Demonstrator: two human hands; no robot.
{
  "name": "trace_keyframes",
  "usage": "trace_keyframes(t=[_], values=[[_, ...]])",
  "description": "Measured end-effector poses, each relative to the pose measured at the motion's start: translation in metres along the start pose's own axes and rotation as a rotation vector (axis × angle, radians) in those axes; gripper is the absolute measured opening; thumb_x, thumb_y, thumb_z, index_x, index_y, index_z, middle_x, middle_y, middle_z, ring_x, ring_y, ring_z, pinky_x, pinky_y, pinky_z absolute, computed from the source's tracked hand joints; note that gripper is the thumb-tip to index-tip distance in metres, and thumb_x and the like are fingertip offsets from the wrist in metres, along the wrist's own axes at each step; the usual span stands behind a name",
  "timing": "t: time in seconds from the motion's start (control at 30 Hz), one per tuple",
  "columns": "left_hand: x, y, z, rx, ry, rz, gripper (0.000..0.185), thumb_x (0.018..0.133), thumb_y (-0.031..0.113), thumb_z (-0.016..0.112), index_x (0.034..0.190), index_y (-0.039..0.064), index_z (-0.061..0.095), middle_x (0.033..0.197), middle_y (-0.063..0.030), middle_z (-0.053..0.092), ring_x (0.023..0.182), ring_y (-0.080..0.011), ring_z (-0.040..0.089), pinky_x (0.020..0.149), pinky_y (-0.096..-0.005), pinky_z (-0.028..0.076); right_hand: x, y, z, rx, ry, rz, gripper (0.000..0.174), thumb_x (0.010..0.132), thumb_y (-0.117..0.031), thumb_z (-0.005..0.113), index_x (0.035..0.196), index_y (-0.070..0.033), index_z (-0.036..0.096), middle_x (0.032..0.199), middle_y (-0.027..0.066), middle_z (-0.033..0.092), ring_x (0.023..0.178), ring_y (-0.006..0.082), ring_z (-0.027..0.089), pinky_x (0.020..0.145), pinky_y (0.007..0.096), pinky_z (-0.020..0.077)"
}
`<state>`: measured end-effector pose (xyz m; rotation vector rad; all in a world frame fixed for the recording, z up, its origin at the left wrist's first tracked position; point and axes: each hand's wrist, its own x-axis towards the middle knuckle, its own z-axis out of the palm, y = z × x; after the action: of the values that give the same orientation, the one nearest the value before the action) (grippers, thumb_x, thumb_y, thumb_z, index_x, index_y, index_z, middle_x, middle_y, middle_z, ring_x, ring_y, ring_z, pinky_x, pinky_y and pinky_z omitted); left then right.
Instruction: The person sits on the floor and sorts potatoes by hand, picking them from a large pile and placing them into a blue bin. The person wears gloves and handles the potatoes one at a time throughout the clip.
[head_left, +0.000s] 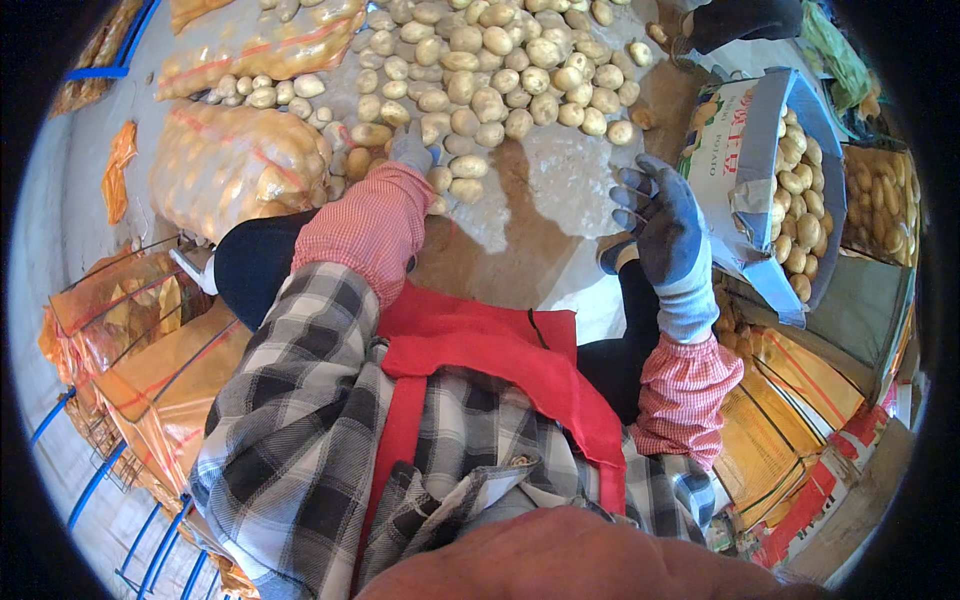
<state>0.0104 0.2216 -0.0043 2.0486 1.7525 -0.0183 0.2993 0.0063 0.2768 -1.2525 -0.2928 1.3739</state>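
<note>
Many loose potatoes are spread over the concrete floor in front of me. My left hand, in a grey-blue work glove, reaches down among the potatoes at the pile's near left edge; its fingers are partly hidden, so a grip on one cannot be made out. Beside it lies a filled mesh sack of potatoes. My right hand, gloved alike, is raised above the floor with fingers spread and nothing in it. To its right a cardboard box lies tilted, its open side showing potatoes inside.
Another mesh sack lies at the upper left, with small potatoes below it. An orange mesh scrap is on the floor. Stacked orange bags lie at the lower right. A person's dark-clad leg shows at the top right.
</note>
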Motion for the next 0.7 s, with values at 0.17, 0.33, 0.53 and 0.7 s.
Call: trace_keyframes(t=[0.17,0.33,0.53,0.7], values=[[0.024,-0.001,0.000,0.042,-0.204,-0.098,0.067,0.079,0.035,0.069,0.136,0.014,0.042,0.135,-0.0189,0.045,0.123,-0.0367,0.048,0.099,-0.0453,0.043,0.007,0.007,0.010,-0.014,-0.022,0.051,0.044,0.099,-0.034,0.049,0.130,-0.003,0.049,0.116,0.0119,0.059,0.099,0.0217,0.060,0.083,0.0342,0.0481],[0.035,-0.012,0.029,-0.275,-0.100,0.012,0.057,0.080,0.036,0.069,0.124,0.006,0.049,0.127,-0.0213,0.050,0.114,-0.0357,0.053,0.095,-0.0442,0.046,0.017,0.019,0.009,-0.029,0.007,0.119,0.040,0.099,-0.032,0.049,0.127,-0.004,0.051,0.114,0.0116,0.062,0.096,0.0213,0.062,0.081,0.0335,0.0492],[-0.031,0.100,-0.009,-1.326,-0.212,0.057,0.057,0.071,0.029,0.079,0.116,0.003,0.055,0.115,-0.0217,0.054,0.103,-0.0344,0.055,0.088,-0.0430,0.047,0.019,0.039,0.011,-0.111,-0.015,0.151,0.036,0.098,-0.024,0.051,0.128,-0.003,0.051,0.115,0.0124,0.062,0.098,0.0226,0.062,0.082,0.0344,0.0506],[-0.092,0.153,-0.048,-0.685,0.151,0.638,0.066,0.064,0.026,0.085,0.118,0.003,0.055,0.110,-0.0200,0.055,0.102,-0.0360,0.053,0.088,-0.0456,0.046,0.019,0.057,0.025,-0.202,0.075,0.111,0.043,0.096,-0.029,0.056,0.131,-0.005,0.048,0.118,0.0105,0.059,0.107,0.0234,0.059,0.090,0.0364,0.0480]])
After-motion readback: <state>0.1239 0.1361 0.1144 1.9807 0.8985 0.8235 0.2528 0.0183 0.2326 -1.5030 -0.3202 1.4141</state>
